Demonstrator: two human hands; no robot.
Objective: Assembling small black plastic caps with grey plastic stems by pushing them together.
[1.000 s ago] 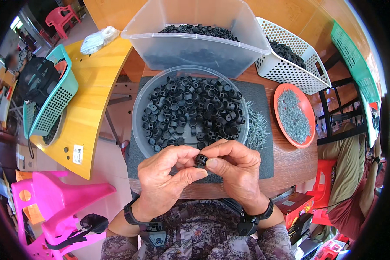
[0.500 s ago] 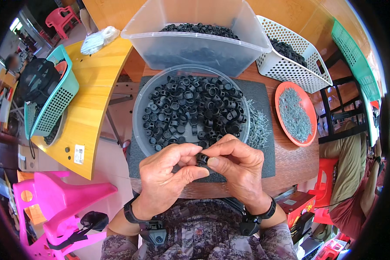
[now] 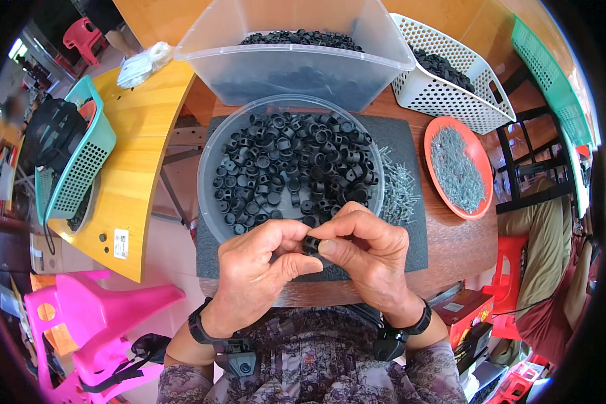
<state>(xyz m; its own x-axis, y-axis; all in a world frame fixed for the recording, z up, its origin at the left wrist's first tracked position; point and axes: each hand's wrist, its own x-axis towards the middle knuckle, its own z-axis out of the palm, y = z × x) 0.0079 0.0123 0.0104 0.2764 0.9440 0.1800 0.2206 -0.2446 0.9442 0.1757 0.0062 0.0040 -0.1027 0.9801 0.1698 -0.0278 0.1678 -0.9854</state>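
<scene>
Between my hands, at the near rim of a round clear tub, is a small black ring-shaped plastic part. My left hand curls around its left side, thumb and forefinger closed on it. From the right, my right hand pinches the same part between thumb and fingertips. Many similar black plastic parts fill the tub just beyond my hands. Loose silver screws lie on the dark foam mat to the tub's right. My fingers hide some of the held part.
A red plate of screws sits at right. Behind the tub stand a big clear bin and a white perforated basket of black parts. A yellow table with a green basket and a pink chair are at left. Someone sits at right.
The view has shifted slightly. Both hands stay together on the black part, which has turned a little between the fingers.
</scene>
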